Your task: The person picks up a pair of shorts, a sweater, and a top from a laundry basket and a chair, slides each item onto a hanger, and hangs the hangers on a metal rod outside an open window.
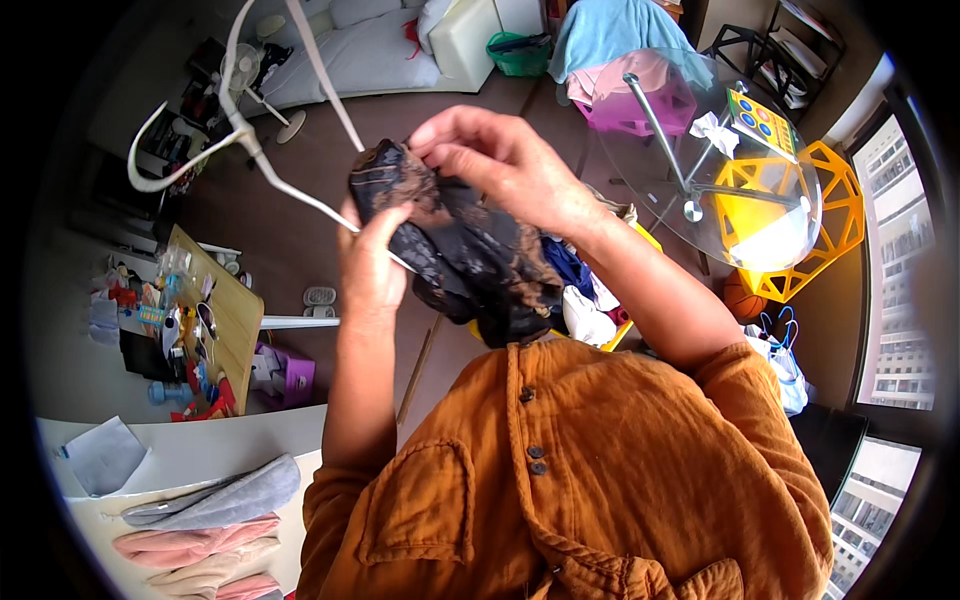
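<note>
A black patterned garment (pixel 480 255) with brown, lace-like parts hangs bunched in front of my chest. My left hand (pixel 375 274) grips it from the left side, the thumb lying over the fabric. The same hand holds a white clothes hanger (pixel 289 187), whose hook sticks out to the far left and whose lower bar runs behind the thumb to the cloth. At the garment's top edge, the thumb and forefinger of my right hand (pixel 502 169) pinch the fabric. Part of the hanger is hidden by the garment.
Below the garment, a yellow basket (pixel 619 337) holds mixed clothes. A round glass table (pixel 622 165) stands to the right above yellow stools (pixel 832 217), beside a basketball (pixel 742 296). On the left are a cluttered wooden desk (pixel 232 330) and a purple bin (pixel 300 380).
</note>
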`<act>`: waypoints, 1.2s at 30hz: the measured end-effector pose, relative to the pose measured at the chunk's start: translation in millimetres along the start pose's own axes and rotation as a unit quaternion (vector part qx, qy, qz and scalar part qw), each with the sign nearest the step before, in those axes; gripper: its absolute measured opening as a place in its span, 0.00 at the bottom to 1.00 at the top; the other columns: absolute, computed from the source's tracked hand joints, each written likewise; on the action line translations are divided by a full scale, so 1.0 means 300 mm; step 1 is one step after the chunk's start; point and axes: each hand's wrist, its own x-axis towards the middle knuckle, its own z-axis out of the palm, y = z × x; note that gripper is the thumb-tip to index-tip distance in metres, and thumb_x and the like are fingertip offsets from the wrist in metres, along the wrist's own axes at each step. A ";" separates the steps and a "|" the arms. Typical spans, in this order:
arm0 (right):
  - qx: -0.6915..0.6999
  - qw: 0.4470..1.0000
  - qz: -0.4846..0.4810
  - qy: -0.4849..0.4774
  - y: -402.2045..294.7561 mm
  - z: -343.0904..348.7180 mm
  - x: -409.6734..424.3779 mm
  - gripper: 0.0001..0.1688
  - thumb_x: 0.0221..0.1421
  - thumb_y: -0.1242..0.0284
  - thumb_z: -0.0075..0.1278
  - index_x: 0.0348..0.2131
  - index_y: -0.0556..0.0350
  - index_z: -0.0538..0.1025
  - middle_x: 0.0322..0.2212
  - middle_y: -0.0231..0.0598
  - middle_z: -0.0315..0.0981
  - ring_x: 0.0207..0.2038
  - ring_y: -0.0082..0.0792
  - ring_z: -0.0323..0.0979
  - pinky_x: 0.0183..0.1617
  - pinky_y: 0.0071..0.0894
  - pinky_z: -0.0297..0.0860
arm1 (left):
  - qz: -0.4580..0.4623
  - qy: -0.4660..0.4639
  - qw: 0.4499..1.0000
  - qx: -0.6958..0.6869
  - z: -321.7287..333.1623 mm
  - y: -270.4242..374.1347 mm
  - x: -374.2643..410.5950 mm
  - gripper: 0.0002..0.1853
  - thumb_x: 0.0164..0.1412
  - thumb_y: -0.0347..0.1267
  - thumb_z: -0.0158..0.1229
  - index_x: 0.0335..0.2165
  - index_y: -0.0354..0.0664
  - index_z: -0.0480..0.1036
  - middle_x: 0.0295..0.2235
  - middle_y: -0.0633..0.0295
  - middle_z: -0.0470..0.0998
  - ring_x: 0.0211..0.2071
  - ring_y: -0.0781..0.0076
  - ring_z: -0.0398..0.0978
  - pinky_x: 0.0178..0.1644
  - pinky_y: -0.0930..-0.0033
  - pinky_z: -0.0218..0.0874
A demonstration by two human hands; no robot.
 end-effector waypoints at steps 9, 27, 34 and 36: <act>-0.042 0.968 0.242 -0.058 0.217 -0.050 -0.339 0.14 0.56 0.80 0.55 0.42 0.65 0.72 0.30 0.35 0.76 0.35 0.25 0.76 0.42 0.27 0.73 | 0.051 0.051 0.997 -0.010 -0.056 0.159 0.071 0.17 0.55 0.21 0.56 0.45 0.34 0.76 0.42 0.57 0.80 0.45 0.62 0.78 0.54 0.60 0.67; -0.485 0.830 0.177 0.210 0.179 -0.310 -0.390 0.10 0.49 0.79 0.57 0.35 0.55 0.77 0.33 0.45 0.70 0.32 0.43 0.76 0.38 0.40 0.73 | 0.166 0.098 0.981 0.023 -0.106 0.135 0.013 0.31 0.57 0.18 0.53 0.60 0.34 0.63 0.52 0.52 0.73 0.53 0.60 0.73 0.59 0.57 0.65; -0.139 0.909 0.393 0.022 0.163 -0.267 -0.372 0.16 0.61 0.69 0.56 0.44 0.62 0.74 0.30 0.37 0.78 0.26 0.23 0.78 0.29 0.24 0.75 | 0.105 0.109 0.988 -0.044 -0.103 0.018 -0.009 0.28 0.58 0.18 0.55 0.58 0.33 0.65 0.49 0.54 0.75 0.49 0.64 0.76 0.56 0.62 0.68; -0.128 0.904 0.403 -0.063 0.244 -0.182 -0.400 0.24 0.59 0.63 0.58 0.49 0.61 0.71 0.34 0.41 0.79 0.29 0.29 0.79 0.33 0.28 0.76 | 0.104 0.107 0.988 -0.050 -0.073 0.018 -0.018 0.29 0.58 0.18 0.55 0.59 0.33 0.64 0.48 0.54 0.75 0.49 0.64 0.76 0.55 0.63 0.68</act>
